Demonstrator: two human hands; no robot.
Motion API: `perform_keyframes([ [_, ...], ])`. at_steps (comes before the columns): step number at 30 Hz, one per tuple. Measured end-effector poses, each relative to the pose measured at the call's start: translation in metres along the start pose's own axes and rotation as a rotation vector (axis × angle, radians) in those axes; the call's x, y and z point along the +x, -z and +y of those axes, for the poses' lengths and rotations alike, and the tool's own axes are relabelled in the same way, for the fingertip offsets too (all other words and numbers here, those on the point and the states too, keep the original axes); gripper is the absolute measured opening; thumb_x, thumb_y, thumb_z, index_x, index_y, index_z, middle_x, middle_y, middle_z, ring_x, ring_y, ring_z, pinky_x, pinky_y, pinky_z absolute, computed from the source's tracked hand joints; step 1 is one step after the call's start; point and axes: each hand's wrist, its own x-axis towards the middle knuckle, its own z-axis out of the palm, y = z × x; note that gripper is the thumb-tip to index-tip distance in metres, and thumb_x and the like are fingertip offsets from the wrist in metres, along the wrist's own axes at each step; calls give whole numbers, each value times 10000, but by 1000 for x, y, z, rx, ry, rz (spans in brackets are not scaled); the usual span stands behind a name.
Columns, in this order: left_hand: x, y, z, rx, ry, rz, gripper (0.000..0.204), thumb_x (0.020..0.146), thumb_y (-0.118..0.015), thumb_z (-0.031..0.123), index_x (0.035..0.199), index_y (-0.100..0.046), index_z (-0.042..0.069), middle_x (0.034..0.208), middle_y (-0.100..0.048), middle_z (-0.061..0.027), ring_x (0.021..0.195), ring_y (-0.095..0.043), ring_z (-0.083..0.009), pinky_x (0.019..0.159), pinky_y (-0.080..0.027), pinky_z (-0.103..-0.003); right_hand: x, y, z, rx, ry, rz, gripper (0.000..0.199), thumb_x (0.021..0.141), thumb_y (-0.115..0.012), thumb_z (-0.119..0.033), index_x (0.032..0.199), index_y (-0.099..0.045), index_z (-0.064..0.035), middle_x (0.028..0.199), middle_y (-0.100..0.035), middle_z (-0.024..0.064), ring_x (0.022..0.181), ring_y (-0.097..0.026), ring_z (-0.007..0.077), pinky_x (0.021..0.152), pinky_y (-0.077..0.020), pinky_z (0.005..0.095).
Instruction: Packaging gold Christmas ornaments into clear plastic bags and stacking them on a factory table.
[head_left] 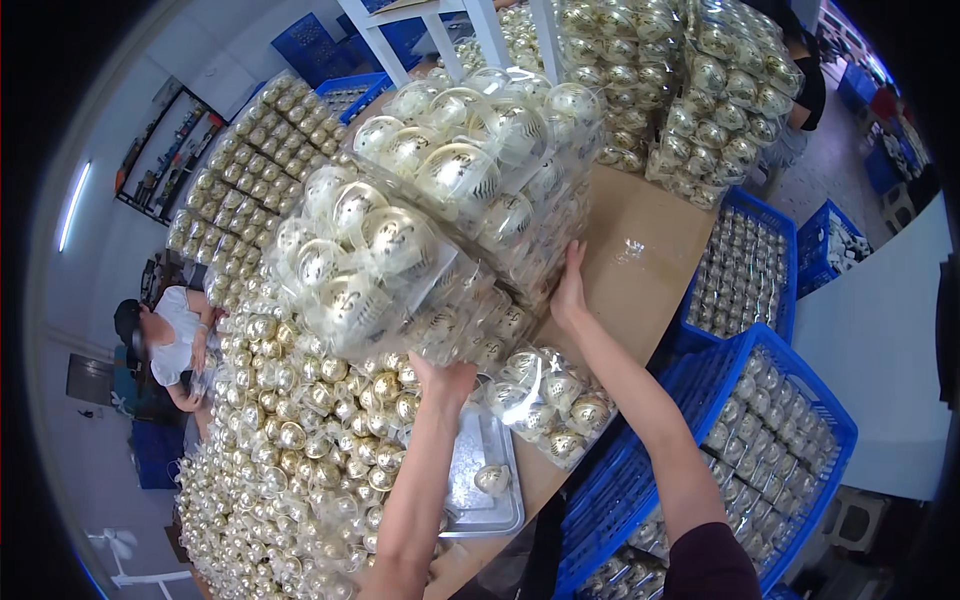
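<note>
My left hand point(443, 378) grips the near bottom edge of stacked clear bags point(365, 250) of shiny gold-and-silver balls with dark markings. My right hand point(570, 292) presses against the right side of a second, taller stack of such bags point(475, 165), directly behind the first. Most fingers of both hands are hidden by the bags. Between my forearms lies a separate clear bag of balls point(553, 403). Beside it, a shallow metal tray point(485, 440) has one wrapped ball point(492, 480) in it.
Loose wrapped balls point(290, 450) heap at left. Bagged stacks point(690, 90) stand at the back on brown cardboard point(640, 240). Blue crates point(835, 415) of balls are on the right. A person point(180, 330) sits at far left; white stool legs point(487, 35) rise behind the bags.
</note>
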Motion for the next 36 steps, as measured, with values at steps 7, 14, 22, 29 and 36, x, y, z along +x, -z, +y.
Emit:
perform_keyframes([
  [7,0,-32,13,40,-3,108,529,907,-386,497,1249,-523,117,1260,-548,-88,1185,-479,-314,1014,-332,-540,22,-9,16,-37,134,35,842,965,-383,-518,1485,59,-26,1573,50,116,1447,21,227,1154,-16,339],
  [14,14,-42,13,114,-49,188,534,912,-374,489,1259,-531,115,1301,-527,-92,1207,-463,-310,1038,-302,-559,33,-18,12,-52,135,33,894,943,-395,-559,1480,65,-12,1569,54,138,1447,30,223,1156,-5,331],
  [22,32,-6,41,70,-55,119,529,908,-402,491,1256,-534,116,1299,-535,-88,1199,-476,-295,1073,-301,-491,-85,-17,-100,-591,-16,-359,1031,833,-675,-438,1493,10,-42,1533,-174,195,1397,-245,298,1133,-208,414],
  [29,27,-10,19,45,-115,21,579,906,-410,549,1289,-492,123,1284,-537,-60,1203,-479,-297,1060,-331,-477,-230,-17,-110,-2018,300,-611,1132,561,-777,-561,1437,-283,-42,1374,-332,285,1208,-385,441,1031,-294,518],
  [36,-6,3,29,305,-62,49,738,932,-281,631,1451,-278,107,1523,-244,-78,1407,-184,-267,1149,-116,-399,-176,-56,-281,-1509,551,-523,952,538,-776,-401,1338,-441,-8,1379,-408,207,1298,-357,378,1089,-274,462],
])
